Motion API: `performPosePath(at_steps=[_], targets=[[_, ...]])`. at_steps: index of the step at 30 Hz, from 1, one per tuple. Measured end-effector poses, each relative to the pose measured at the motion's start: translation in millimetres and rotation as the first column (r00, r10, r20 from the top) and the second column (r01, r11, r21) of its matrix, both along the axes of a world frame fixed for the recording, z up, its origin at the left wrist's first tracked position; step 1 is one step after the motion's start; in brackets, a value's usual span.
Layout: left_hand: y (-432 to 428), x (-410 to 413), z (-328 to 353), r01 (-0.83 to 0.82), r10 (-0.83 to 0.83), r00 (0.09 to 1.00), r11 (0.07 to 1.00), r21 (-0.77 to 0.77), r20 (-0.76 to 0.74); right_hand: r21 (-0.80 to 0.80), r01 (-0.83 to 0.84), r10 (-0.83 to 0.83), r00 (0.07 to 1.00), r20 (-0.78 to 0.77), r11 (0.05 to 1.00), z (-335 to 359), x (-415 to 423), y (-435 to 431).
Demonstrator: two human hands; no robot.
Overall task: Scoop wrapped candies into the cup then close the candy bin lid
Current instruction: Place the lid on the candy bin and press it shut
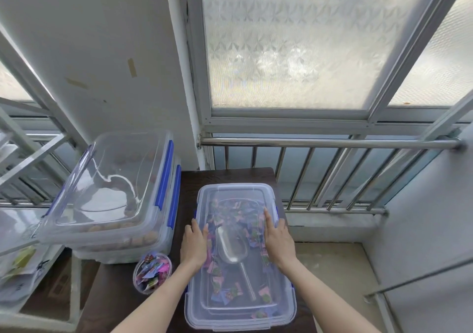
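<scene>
The clear candy bin (pixel 240 314) stands on the dark table with its transparent lid (pixel 235 192) lying on top. Wrapped candies (pixel 231 293) and a metal scoop (pixel 231 248) show through the lid. My left hand (pixel 194 245) rests flat on the lid's left side and my right hand (pixel 277 240) lies flat on its right side, fingers pointing away from me. A clear cup (pixel 152 272) full of wrapped candies sits on the table left of the bin.
Two stacked clear bins with blue clips (pixel 163 179) stand at the left, the upper lid (pixel 107 176) tilted. A metal railing (pixel 330 143) and frosted window lie behind the table (pixel 115 294). A white shelf frame (pixel 74 291) holds bags at far left.
</scene>
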State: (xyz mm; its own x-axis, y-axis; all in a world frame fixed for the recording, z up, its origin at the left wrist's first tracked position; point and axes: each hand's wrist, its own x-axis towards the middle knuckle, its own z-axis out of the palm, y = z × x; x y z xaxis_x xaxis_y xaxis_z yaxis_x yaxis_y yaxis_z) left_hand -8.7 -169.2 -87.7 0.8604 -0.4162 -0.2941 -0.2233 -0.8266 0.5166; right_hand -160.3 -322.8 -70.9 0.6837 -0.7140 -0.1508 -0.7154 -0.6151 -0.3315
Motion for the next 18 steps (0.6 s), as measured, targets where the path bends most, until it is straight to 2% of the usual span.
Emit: performPosePath(at_steps=[8, 15, 18], targets=[[-3.5, 3.3, 10.2, 0.065, -0.069, 0.997, 0.994, 0.085, 0.04, -0.029, -0.035, 0.032, 0.997, -0.075, 0.999, 5.3, -3.3, 0.7], [-4.9, -5.3, 19.8, 0.039, -0.038, 0.999, 0.999, -0.02, 0.021, -0.05, -0.033, 0.029, 0.995, -0.092, 0.998, 8.4, -6.5, 2.1], [-8.9, -5.1, 25.7, -0.008, 0.006, 0.999, 0.998, -0.07, -0.033, -0.06, -0.035, 0.029, 0.995, -0.101, 0.998, 10.0, -5.5, 2.2]])
